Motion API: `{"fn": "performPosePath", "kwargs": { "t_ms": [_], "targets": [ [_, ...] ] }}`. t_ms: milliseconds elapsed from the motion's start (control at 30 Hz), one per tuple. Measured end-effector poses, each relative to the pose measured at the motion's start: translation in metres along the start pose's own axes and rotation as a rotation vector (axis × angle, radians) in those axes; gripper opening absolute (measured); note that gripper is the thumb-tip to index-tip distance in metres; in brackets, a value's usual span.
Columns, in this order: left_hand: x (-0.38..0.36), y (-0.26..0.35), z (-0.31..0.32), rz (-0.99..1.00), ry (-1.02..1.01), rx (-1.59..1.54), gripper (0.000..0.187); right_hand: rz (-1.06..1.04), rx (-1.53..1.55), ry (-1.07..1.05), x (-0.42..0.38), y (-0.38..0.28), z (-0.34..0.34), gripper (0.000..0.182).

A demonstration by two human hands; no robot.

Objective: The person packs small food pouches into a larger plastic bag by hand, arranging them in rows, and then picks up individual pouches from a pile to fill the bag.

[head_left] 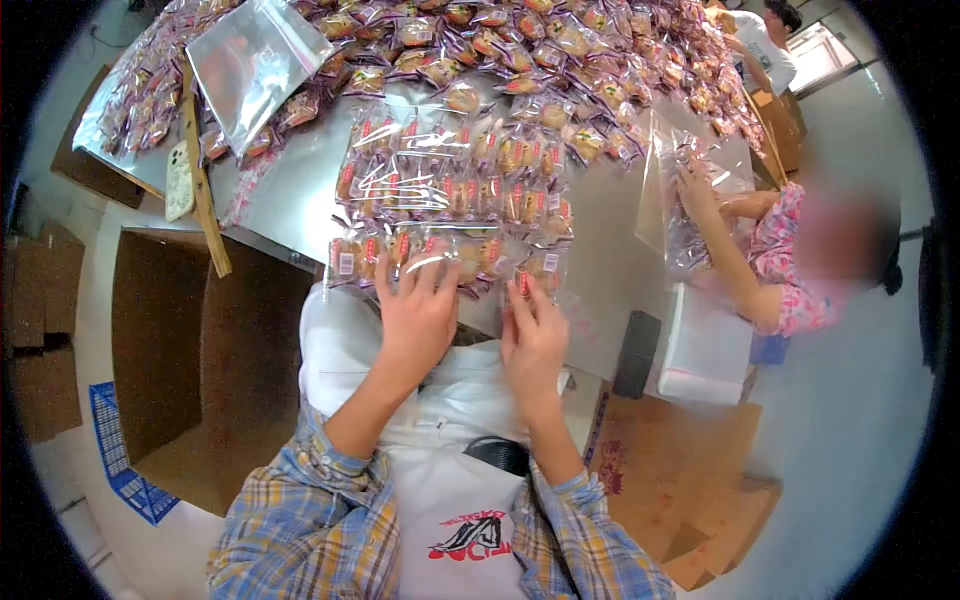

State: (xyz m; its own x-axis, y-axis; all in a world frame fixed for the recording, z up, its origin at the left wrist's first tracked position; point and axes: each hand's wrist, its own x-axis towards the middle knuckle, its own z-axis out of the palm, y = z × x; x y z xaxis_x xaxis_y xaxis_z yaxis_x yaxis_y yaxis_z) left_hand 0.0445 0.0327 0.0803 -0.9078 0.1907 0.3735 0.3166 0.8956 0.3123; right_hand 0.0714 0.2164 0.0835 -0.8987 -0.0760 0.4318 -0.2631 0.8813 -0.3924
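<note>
Rows of individually wrapped pastries (455, 190) lie at the near edge of the metal table, under shiny clear plastic that looks like a large bag. My left hand (420, 312) lies with its fingers spread over the nearest row of pastries. To its right, my right hand (535, 335) has its fingers stretched out and touches a wrapped pastry (523, 283) at the right end of that row. Neither hand is closed round anything. The fingertips partly cover the packets under them.
A big heap of wrapped pastries (560, 45) fills the table's far side. Clear bags (255, 65) lie at the left by a wooden strip (200, 180) and a phone (180, 182). An open carton (165, 350) stands left. At right, a co-worker's hands (700, 190) handle a clear bag.
</note>
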Motion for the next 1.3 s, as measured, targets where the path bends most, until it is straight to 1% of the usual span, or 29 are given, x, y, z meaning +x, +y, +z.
{"fn": "performPosePath", "kwargs": {
  "t_ms": [100,167,267,333,433,533,667,767,833,967,1033,1133,1233,1300],
  "targets": [
    [0.004,0.004,0.001,-0.003,0.037,0.033,0.045,0.016,0.011,0.024,-0.001,-0.003,0.001,0.044],
    [0.006,0.007,0.002,-0.006,0.075,0.020,0.036,0.025,0.004,0.017,-0.003,-0.006,0.000,0.042],
    [0.006,0.001,0.008,0.015,0.132,-0.033,0.029,0.089,0.107,0.077,-0.012,-0.001,0.008,0.040],
    [0.007,0.000,0.003,0.057,0.152,-0.048,0.025,0.086,0.124,0.082,-0.016,0.002,0.014,0.040],
    [0.003,-0.003,0.006,0.097,0.166,-0.105,0.031,0.163,0.162,0.055,-0.018,-0.003,0.019,0.043],
    [0.009,-0.002,0.003,0.137,0.199,-0.095,0.021,0.205,0.196,0.053,-0.016,-0.003,0.022,0.047],
    [0.018,-0.004,0.003,0.223,0.210,-0.164,0.022,0.139,0.152,0.034,-0.017,-0.002,0.019,0.050],
    [0.019,-0.004,0.013,0.272,0.230,-0.224,0.024,0.082,0.153,0.065,-0.019,-0.005,0.026,0.051],
    [0.019,-0.002,0.019,0.277,0.229,-0.247,0.028,0.126,0.245,0.084,-0.022,-0.008,0.028,0.053],
    [0.016,0.011,0.015,0.186,0.109,-0.145,0.044,0.227,0.399,0.117,-0.026,-0.002,0.032,0.055],
    [0.018,0.026,0.007,0.107,0.047,-0.106,0.052,0.235,0.403,0.135,-0.027,-0.001,0.034,0.053],
    [0.024,0.033,0.012,0.101,0.083,-0.058,0.051,0.204,0.387,0.176,-0.028,0.001,0.036,0.052],
    [0.027,0.025,0.026,0.106,0.095,-0.027,0.043,0.185,0.414,0.184,-0.033,-0.002,0.032,0.051],
    [0.025,0.023,0.025,0.091,0.087,-0.124,0.038,0.217,0.448,0.179,-0.034,-0.002,0.029,0.050]
  ]
}}
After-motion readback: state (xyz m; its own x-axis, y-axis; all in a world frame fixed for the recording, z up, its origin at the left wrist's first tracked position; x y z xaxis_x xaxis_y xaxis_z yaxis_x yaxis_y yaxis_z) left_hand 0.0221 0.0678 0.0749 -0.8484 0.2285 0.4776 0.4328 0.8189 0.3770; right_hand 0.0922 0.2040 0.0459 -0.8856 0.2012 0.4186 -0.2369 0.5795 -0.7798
